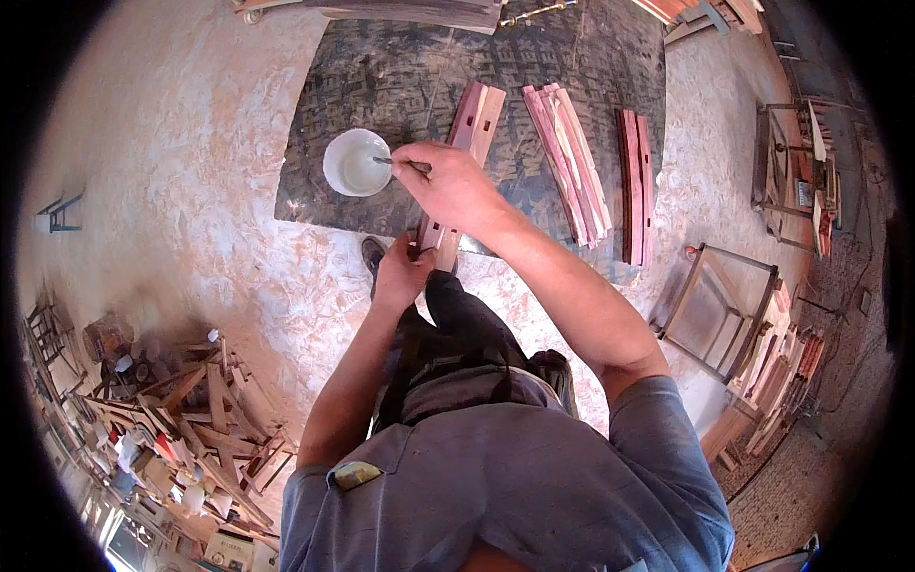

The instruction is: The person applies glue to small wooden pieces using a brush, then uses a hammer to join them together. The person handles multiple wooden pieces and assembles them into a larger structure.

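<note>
My right hand [452, 187] is closed in a pinch on a thin dark stick [381, 160]. The stick's tip reaches over the rim of a white tub [331, 172], which holds a pale, whitish substance. My left hand [404, 275] grips the near end of a reddish wooden strip [467, 116] with small rectangular slots cut in it. A lighter slotted strip [488, 119] lies right against it. My right hand and wrist cover the middle of both strips.
A dark printed sheet [381, 67] lies under the tub. To the right are a bundle of pale and reddish strips [569, 162] and a darker slotted pair [636, 181]. Wood offcuts [191, 410] pile up at lower left. A framed stand [715, 305] is at right.
</note>
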